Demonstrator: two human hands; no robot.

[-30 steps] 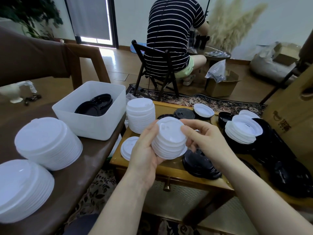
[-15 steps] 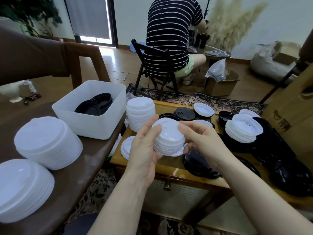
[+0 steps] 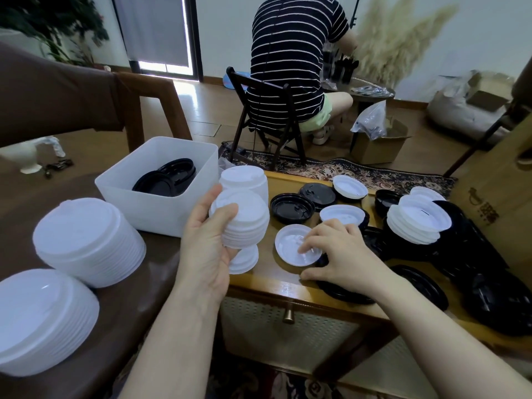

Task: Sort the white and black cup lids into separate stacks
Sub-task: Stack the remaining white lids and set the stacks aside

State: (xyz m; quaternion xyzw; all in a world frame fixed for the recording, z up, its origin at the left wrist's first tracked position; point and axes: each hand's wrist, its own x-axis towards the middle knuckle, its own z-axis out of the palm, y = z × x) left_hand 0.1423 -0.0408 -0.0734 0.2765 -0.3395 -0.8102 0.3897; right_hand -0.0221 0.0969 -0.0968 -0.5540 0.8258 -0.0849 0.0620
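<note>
The room is evenly lit by soft daylight. The strongest light enters through the glass door (image 3: 161, 64) at the back and makes a bright glare patch on the wooden floor (image 3: 198, 102) before it. Shadows are weak and diffuse. The wide-angle lens bends lines near the picture edges. The centre is sharp; the pampas grass (image 3: 403, 38) looks slightly soft.

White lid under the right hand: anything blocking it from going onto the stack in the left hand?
Nothing visible. The right hand touches the loose white lid, and open tabletop separates it from the held stack in the left hand.
</note>
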